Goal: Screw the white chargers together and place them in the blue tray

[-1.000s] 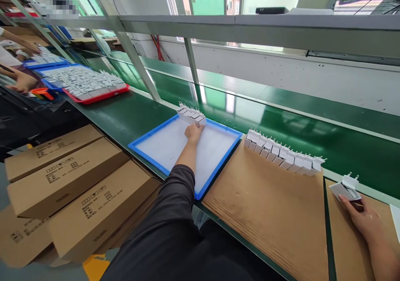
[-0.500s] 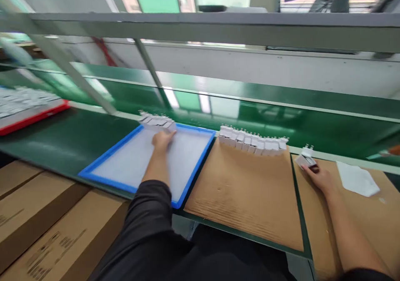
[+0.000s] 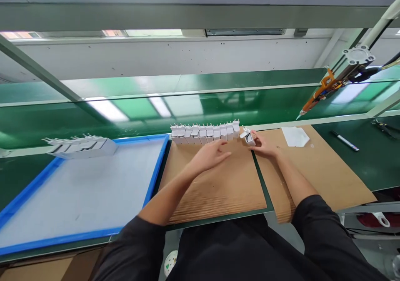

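My right hand [image 3: 263, 144] pinches a white plug adapter [image 3: 248, 138] at its right side, with the prongs tilted up. That adapter is just past the right end of a row of white plug adapters [image 3: 204, 134], prongs up, along the back edge of a brown cardboard sheet [image 3: 215, 185]. In front of this row my left hand [image 3: 210, 157] hovers, fingers apart and nothing in it. Another row of white plug adapters [image 3: 84, 147] stands at the back of a blue-rimmed tray [image 3: 159, 160] on the left.
A second cardboard sheet [image 3: 318, 172] lies on the right, bearing a white paper piece [image 3: 295, 137]. Farther right are a marker [image 3: 345, 141] and pliers [image 3: 386, 128]. An orange tool [image 3: 315, 99] hangs above the back right. A grey shelf beam [image 3: 200, 16] spans overhead.
My left hand has left the row on the blue-rimmed tray and come right, to the cardboard. My right hand has carried its adapter left to the row's end. The view has turned right.
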Action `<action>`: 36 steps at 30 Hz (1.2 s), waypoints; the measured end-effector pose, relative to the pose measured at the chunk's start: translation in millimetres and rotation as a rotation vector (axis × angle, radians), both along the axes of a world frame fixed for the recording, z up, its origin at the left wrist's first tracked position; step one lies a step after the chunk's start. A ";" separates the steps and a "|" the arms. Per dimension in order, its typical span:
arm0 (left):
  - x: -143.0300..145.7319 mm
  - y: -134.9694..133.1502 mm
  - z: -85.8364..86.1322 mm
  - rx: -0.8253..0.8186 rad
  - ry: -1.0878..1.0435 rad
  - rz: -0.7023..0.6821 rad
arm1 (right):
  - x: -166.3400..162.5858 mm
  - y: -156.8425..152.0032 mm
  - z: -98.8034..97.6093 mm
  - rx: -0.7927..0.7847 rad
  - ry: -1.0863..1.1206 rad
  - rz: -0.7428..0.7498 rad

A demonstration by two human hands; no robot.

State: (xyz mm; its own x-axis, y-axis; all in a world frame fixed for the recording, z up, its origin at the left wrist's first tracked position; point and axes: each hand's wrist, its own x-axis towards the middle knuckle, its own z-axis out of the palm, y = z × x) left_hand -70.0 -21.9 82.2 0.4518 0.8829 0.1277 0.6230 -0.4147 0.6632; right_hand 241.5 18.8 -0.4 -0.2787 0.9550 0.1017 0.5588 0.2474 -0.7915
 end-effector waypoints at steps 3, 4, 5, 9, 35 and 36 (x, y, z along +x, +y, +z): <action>54.7 17.3 -38.4 -0.001 -0.105 -0.023 | -4.3 5.9 -5.1 0.052 -0.012 0.024; 66.8 22.6 -48.3 -0.009 -0.143 -0.012 | -4.2 6.1 -5.0 0.057 0.009 0.026; 76.6 27.0 -56.4 -0.026 -0.178 -0.002 | -3.5 5.5 -4.4 0.051 0.036 0.027; 103.1 33.1 -72.5 -0.102 -0.310 0.031 | -0.1 2.5 -4.8 0.007 0.124 0.005; 111.9 31.4 -75.8 -0.058 -0.407 0.004 | -10.2 -16.9 19.3 0.083 0.239 -0.163; 112.1 30.2 -74.0 -0.053 -0.384 0.014 | -14.8 -16.5 17.8 0.107 0.227 -0.188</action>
State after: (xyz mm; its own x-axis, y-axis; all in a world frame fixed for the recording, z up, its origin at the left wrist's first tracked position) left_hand 42.1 8.3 8.2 0.3682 0.8986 0.2387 0.3309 -0.3665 0.8696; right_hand 226.7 2.3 17.5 -0.0564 0.9681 0.2441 0.4145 0.2452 -0.8764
